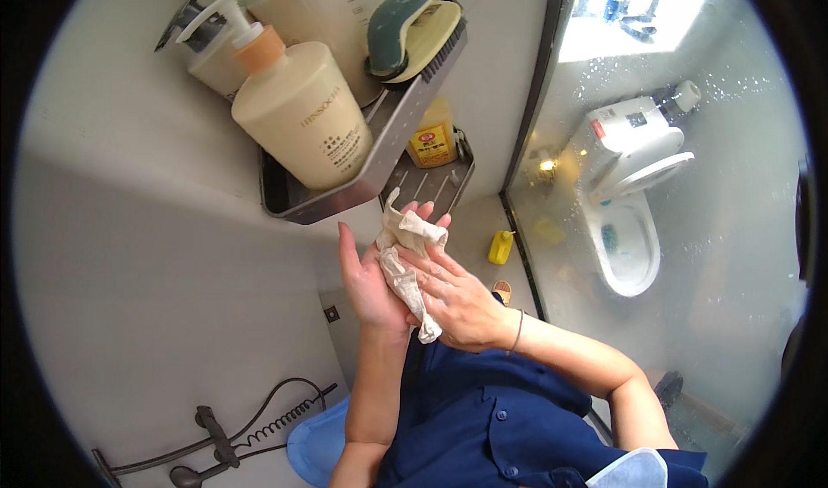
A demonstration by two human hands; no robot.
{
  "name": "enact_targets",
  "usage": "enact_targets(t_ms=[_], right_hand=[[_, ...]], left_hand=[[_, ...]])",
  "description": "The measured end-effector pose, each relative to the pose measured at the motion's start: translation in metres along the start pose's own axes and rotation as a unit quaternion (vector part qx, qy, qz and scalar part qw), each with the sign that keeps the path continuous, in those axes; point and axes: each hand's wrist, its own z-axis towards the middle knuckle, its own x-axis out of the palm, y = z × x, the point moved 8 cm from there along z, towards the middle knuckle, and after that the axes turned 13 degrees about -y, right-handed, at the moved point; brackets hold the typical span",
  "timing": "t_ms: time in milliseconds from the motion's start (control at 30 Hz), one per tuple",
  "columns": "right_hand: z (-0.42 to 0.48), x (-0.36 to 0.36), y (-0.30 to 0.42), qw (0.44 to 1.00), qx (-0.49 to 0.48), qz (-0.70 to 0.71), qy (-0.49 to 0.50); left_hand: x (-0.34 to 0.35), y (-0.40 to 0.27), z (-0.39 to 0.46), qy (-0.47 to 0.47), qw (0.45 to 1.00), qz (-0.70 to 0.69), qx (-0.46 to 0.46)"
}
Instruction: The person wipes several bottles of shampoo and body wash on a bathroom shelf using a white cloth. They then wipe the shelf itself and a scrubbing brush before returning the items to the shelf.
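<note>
A crumpled off-white cloth (pixel 404 279) lies between my two hands in the middle of the head view. Beneath it, my left hand (pixel 375 290) is turned palm up with the thumb spread away. My right hand (pixel 453 294) presses flat on the cloth, fingers reaching across the left palm. One end of the cloth hangs down between the wrists, and another sticks up past the fingertips. Part of the left fingers is hidden by the cloth and my right hand.
Above my hands, a metal wall shelf (pixel 394 145) holds pump bottles (pixel 304 119) and a scrubbing brush (pixel 414 35). A lower shelf (pixel 430 187) carries a labelled bottle (pixel 432 135). A yellow container (pixel 501 247) stands on the floor beside a glass partition; shower fittings (pixel 220 436) are lower left.
</note>
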Motion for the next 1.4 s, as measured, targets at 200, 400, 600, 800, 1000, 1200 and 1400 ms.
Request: enact_targets(t_ms=[200,400,600,800,1000,1200,1400], right_hand=[[0.043,-0.032,-0.08,0.984,0.126,-0.083,-0.1],[0.026,-0.012,-0.026,0.993,0.01,-0.061,-0.102],[-0.016,-0.016,-0.028,0.998,-0.061,-0.02,-0.023],[-0.005,-0.007,-0.048,0.994,0.054,-0.023,-0.088],[-0.023,0.001,-0.059,0.971,0.127,0.149,-0.14],[-0.078,0.024,-0.174,0.84,0.487,0.142,-0.194],[-0.053,0.152,-0.212,0.846,0.489,0.165,-0.129]], left_hand=[[0.008,0.006,-0.001,-0.001,1.0,-0.003,-0.012],[-0.008,0.005,0.012,-0.043,0.999,0.004,-0.018],[-0.022,0.024,0.014,-0.059,0.996,-0.016,-0.06],[-0.029,0.031,0.02,-0.061,0.997,0.003,-0.049],[-0.077,0.025,0.01,-0.179,0.983,0.048,-0.011],[-0.135,0.016,-0.03,-0.247,0.968,0.033,0.016],[-0.194,-0.009,-0.074,-0.378,0.92,0.041,0.095]])
